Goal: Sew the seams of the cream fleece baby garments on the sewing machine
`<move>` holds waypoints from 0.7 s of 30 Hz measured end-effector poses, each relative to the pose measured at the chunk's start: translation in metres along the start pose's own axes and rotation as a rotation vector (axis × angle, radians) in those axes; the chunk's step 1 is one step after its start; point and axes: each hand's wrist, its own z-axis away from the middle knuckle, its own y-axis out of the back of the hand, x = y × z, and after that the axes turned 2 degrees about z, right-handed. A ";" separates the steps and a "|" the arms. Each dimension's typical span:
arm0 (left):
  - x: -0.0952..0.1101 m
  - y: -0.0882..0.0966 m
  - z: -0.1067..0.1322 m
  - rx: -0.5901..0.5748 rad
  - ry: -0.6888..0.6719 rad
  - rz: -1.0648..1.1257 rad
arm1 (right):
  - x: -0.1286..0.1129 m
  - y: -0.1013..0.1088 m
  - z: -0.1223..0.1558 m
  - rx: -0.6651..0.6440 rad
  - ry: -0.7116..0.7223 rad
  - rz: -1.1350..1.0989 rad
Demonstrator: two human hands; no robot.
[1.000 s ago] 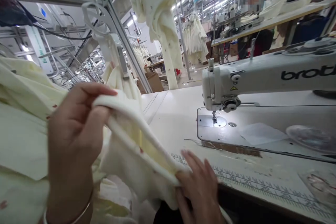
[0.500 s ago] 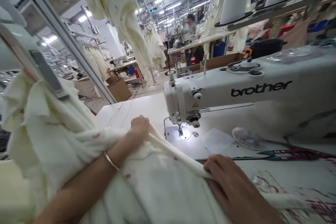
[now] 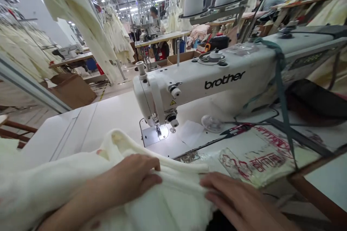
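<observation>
A cream knit garment lies bunched on the white sewing table in front of me. My left hand rests on top of it, fingers curled over a thick folded edge. My right hand lies flatter on the same edge a little to the right, fingertips pressing the cloth. Just beyond the garment stands a white Brother sewing machine; its needle and lit plate are a short way past my left hand.
Thread snips and a clear round dish lie on the machine bed. A printed plastic sheet lies on the table at right. Cream garments hang overhead. Another person sits at a far workstation.
The garment has come down from beside the rack onto the table. Both hands now lie close together on its folded edge, nearer the table's front. The view swung right.
</observation>
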 end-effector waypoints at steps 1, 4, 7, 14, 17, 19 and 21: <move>-0.003 0.001 -0.005 -0.015 0.007 -0.017 | 0.001 0.003 -0.004 -0.035 -0.071 -0.023; -0.004 0.011 -0.009 -0.055 -0.006 0.004 | -0.002 0.013 -0.019 -0.123 -0.124 -0.097; -0.002 0.023 -0.007 -0.088 0.034 -0.046 | -0.003 0.016 -0.034 -0.126 -0.124 -0.103; 0.029 -0.008 -0.026 0.197 0.006 -0.446 | 0.006 0.009 -0.054 -0.152 -0.107 0.035; 0.045 -0.024 -0.044 0.250 -0.172 -0.352 | 0.009 0.011 -0.053 -0.113 -0.075 0.057; 0.048 -0.029 -0.054 0.217 -0.187 -0.259 | 0.010 0.013 -0.053 -0.097 -0.041 0.076; 0.046 -0.028 -0.058 0.174 -0.186 -0.171 | 0.011 0.016 -0.055 -0.101 -0.004 0.039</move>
